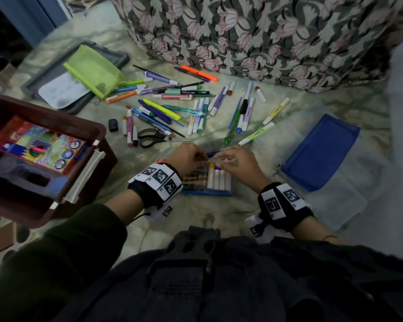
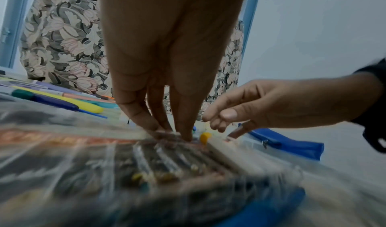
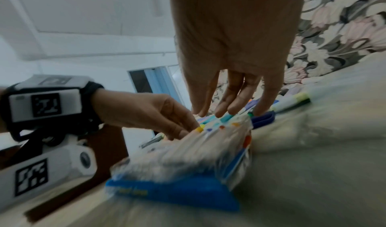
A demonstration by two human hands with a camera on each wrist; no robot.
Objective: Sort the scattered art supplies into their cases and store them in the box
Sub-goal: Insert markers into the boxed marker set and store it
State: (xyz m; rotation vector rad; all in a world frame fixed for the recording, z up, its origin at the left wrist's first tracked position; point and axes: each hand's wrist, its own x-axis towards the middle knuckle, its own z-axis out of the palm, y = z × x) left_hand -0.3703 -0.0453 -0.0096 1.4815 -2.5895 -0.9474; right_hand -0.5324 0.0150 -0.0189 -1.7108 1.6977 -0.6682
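Left hand (image 1: 191, 159): my fingers (image 2: 185, 131) point down and press on the top edge of the clear marker case (image 1: 207, 182), held close together and nearly straight; I can't see them curled round anything.
Right hand (image 1: 237, 162): it rests at the same open end of the case, fingers loosely bent with the tips on the plastic flap; whether it pinches the flap, I cannot tell.
Marker case: a clear plastic sleeve with a blue bottom strip, lying on the bedsheet (image 1: 219, 217) just in front of me, between my wrists. I see a row of white-barrelled markers (image 1: 219, 180) inside, one with a yellow cap (image 2: 205, 137).
Loose pens and markers (image 1: 177, 101): scattered over the sheet beyond my hands, with black-handled scissors (image 1: 153, 137) near their left side.
Blue pouch (image 1: 319, 152): to my right on a clear plastic sheet, apart from the marker case.
Green pouch (image 1: 96, 70): far left, lying across a grey tray (image 1: 116, 58).
Box (image 1: 91, 133): brown, open, at my left; a colourful pencil pack (image 1: 40, 145) lies inside.
Floral fabric (image 1: 265, 31): draped along the far side.
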